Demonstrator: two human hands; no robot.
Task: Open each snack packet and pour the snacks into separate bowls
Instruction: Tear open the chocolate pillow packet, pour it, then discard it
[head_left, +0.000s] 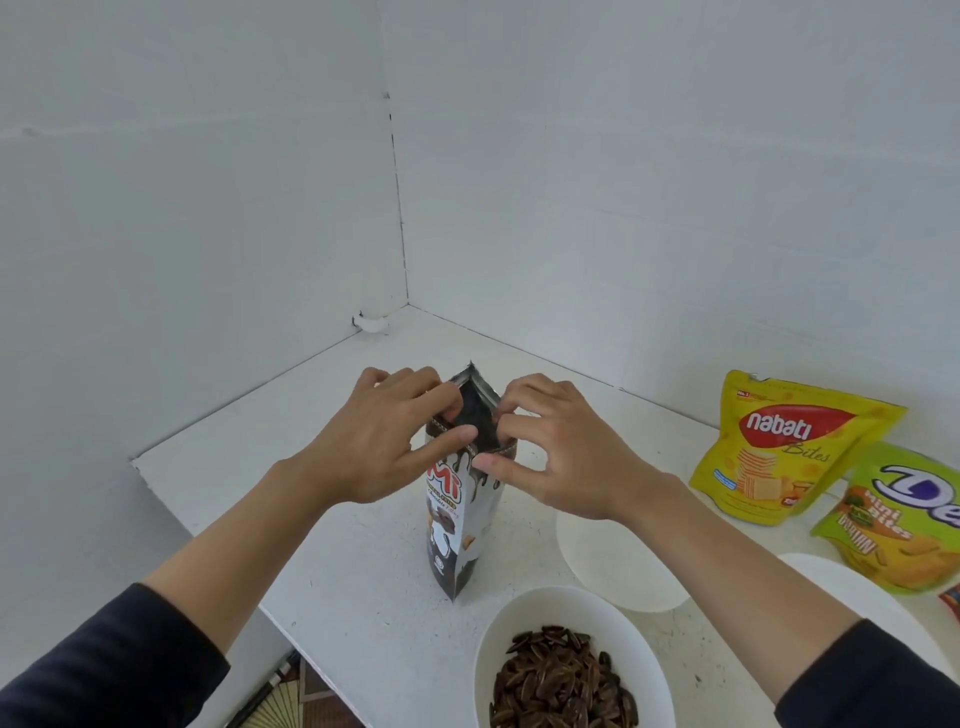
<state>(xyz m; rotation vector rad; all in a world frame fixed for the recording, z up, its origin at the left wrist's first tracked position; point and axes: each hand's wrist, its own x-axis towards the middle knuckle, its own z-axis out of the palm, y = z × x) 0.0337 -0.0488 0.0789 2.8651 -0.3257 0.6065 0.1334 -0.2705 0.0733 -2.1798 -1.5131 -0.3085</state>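
Looking down on a white bench (363, 597) fitted into a corner of plain white walls (208, 208). Meeting first, at the bottom centre of the frame, a white bowl (519, 613) holding dark striped seeds (561, 680). Finding just above it, slightly right, a second white bowl (613, 566) showing a bare white inside, partly covered by the right forearm, and at the lower right a third white bowl (852, 587) showing past the same arm.

Reaching in from both lower corners, dark sleeves (104, 670) ending short of the wrists.

Coming, in the middle of the frame, to the task's thing: a brown and white chocolate snack packet (457, 519) standing upright on the bench, just left of the bowls, its top open and showing a silvery lining. Pinching the left lip of that mouth with the left hand (384, 447), grip closed on the foil, thumb on the near face and fingers curled over the edge. Pinching the right lip with the right hand (566, 457), grip closed the same way, thumb and forefinger on the rim. Holding the two lips apart.

Seeing farther off, at the right of the frame, a yellow nabati Bites packet (769, 452) standing near the wall, a green Mini Bites packet (904, 525) just in front of it and overlapping it, and a red packet corner (950, 603) cut by the right edge.
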